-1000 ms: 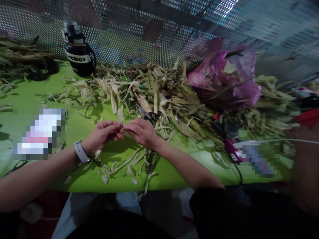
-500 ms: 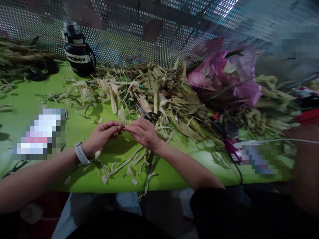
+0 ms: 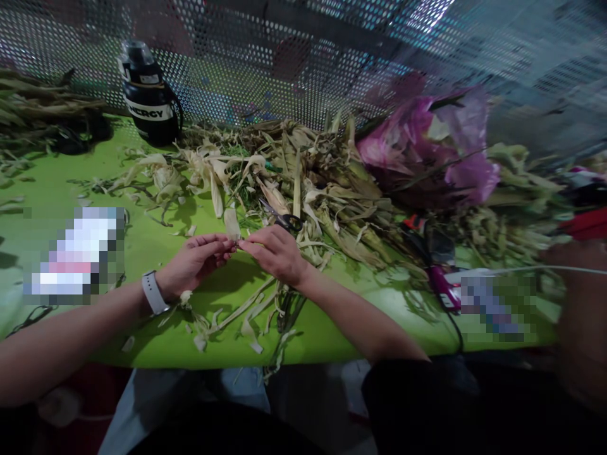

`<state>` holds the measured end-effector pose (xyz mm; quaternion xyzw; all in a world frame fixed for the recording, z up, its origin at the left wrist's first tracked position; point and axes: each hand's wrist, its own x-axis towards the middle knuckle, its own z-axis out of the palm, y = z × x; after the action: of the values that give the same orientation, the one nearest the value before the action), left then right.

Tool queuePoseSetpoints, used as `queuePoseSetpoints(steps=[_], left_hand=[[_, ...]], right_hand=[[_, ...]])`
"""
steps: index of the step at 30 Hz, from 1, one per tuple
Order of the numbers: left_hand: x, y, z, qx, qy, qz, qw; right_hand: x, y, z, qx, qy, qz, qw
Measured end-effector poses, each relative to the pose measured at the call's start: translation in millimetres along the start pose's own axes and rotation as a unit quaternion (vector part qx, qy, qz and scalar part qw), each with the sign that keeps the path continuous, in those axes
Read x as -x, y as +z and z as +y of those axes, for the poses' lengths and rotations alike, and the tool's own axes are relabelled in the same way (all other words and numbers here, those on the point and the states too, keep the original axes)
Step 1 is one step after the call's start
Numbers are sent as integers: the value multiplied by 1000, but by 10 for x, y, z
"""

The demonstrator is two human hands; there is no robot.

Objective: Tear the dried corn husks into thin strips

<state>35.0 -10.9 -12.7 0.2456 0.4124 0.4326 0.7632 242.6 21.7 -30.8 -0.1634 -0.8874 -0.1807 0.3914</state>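
Observation:
Over the green table, my left hand (image 3: 202, 258) and my right hand (image 3: 275, 253) meet fingertip to fingertip. Between them they pinch the lower end of a small pale piece of corn husk (image 3: 232, 224), which stands upright above the fingers. Whatever else is at the fingertips is too small to make out. Scissors with black handles (image 3: 288, 221) lie just beyond my right hand, among a heap of dried corn husks (image 3: 279, 151). Loose husk strips (image 3: 249, 322) are scattered on the table in front of my wrists.
A black bottle (image 3: 149, 104) stands at the back left by the perforated metal screen (image 3: 227, 57). A pink plastic bag (image 3: 412, 151) sits on the husks. A magenta-handled tool (image 3: 443, 287) with a cord lies right. Another person's arm (image 3: 583, 303) is at the far right.
My fingers have shifted very slightly around the piece of husk, and the fingertips of my right hand sit a little differently. Everything else stays in place.

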Motion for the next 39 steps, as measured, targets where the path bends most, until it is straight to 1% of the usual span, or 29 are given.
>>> queuePoseSetpoints(steps=[4,6,9,13,16,18,20,22,28,31,35,39], left_hand=[[7,-9,-30,-10,5,-27,1000],[12,-20,-61,-12,20,-35,999],[27,-29,-99,-25,46,-29,998],[55,-22,-111,-65,91,-42,993],[65,-19,-110,-107,130,-53,984],[64,-21,-112,-141,155,-61,976],[63,-19,-113,-178,171,-71,966],[67,-10,-109,-206,181,-80,958],[79,28,-75,-266,202,-90,938],[57,18,-66,-270,193,-78,940],[20,-10,-73,-251,171,-64,951],[13,-11,-79,-250,160,-45,954]], right_hand=[[-14,26,-48,0,15,0,1000],[-33,45,-81,5,43,8,999],[-64,63,-132,-4,95,18,995],[-89,55,-189,-69,148,21,986],[-94,54,-214,-120,187,24,975],[-93,63,-228,-151,226,25,962],[-87,74,-245,-180,266,28,947],[-79,83,-262,-201,288,29,936],[-70,83,-266,-227,288,3,931],[-64,86,-214,-211,278,5,937],[-45,95,-128,-167,215,18,962],[-26,107,-92,-132,161,4,978]])
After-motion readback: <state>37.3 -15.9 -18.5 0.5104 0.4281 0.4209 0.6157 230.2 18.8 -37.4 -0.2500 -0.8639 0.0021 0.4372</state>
